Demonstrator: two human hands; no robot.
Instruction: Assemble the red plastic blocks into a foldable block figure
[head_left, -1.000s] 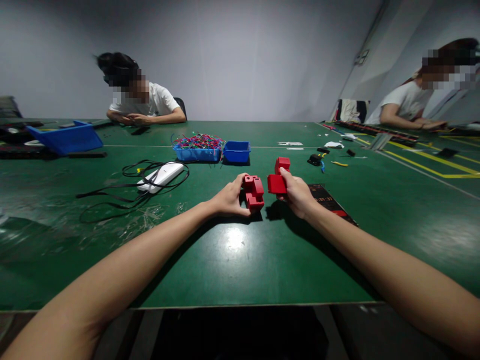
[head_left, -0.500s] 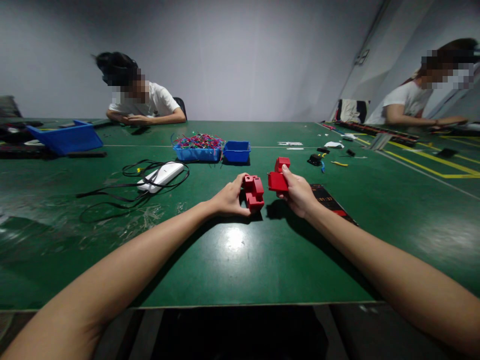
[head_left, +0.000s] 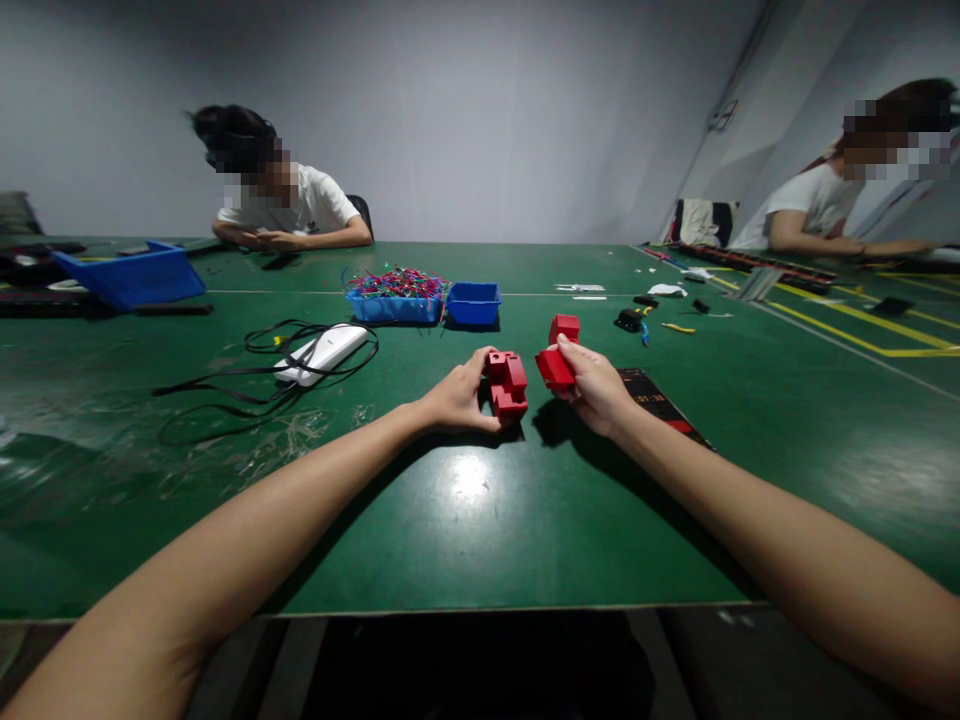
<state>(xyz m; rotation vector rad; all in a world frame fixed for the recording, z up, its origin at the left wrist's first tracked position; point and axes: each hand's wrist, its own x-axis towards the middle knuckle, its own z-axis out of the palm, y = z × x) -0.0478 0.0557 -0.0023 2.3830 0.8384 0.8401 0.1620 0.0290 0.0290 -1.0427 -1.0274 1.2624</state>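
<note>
My left hand is closed around a red block with cut-outs and a small hole, held low over the green table. Thumb and fingers grip it from the left side. Across a narrow gap, my right hand pinches a second red piece with a raised upper part and a flat lower part. The thumb lies on its face, and some fingers are hidden behind it. The two red pieces are apart. Under my right wrist lies a dark flat device with lit digits, partly covered.
A blue bin of coloured wires stands beside a smaller blue bin. To the left is a white power strip with black cable. Small scraps and a black connector lie to the right. Two people sit across the table.
The red piece in my right hand has tilted, its lower part turning, and my thumb has shifted slightly left and down. My left hand and its block have stayed in place.
</note>
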